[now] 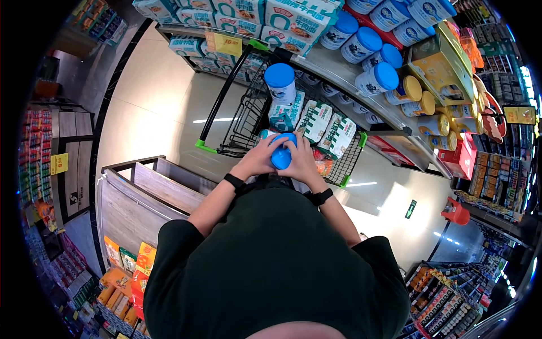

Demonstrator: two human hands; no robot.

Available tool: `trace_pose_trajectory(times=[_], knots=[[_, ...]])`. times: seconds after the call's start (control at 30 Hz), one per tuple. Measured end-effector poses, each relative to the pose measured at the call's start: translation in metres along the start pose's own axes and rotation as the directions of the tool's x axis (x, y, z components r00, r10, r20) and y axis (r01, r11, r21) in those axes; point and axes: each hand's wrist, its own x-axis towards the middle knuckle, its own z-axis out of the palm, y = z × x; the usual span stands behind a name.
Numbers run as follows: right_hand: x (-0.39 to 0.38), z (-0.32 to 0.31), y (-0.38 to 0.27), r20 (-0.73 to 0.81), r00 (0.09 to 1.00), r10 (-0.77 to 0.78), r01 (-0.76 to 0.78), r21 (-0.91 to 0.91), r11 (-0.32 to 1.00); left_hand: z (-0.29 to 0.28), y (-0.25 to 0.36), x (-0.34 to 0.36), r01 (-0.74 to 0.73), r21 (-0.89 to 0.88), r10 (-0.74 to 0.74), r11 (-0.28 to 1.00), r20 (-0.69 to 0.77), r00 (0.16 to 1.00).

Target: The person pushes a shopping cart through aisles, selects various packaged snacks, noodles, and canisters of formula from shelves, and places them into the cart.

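Close to my chest, my left hand and my right hand are wrapped round a can with a blue lid, fingers meeting over its top. It is held above the near side of a black wire shopping cart with green corners. Toward the cart's far end stands a white can with a blue lid. Beside it lie a teal-and-white package and two white-and-green packages. Orange packets show partly by my right wrist.
Ahead, a shelf carries teal-and-white packs, several blue-lidded cans and yellow-lidded cans. A wooden display bin stands at my left. A red stool-like object sits on the floor at the right.
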Motion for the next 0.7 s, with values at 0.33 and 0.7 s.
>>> trace_pose_trajectory(times=[0.33, 0.7], knots=[[0.091, 0.017, 0.004, 0.046, 0.997, 0.055, -0.043, -0.23, 0.972, -0.016, -0.053, -0.018, 0.081, -0.062, -0.09, 0.995, -0.177, 0.98], [0.186, 0.103, 0.027, 0.168, 0.946, 0.278, -0.203, -0.364, 0.909, -0.045, -0.132, -0.115, 0.276, -0.125, -0.301, 0.953, -0.287, 0.909]])
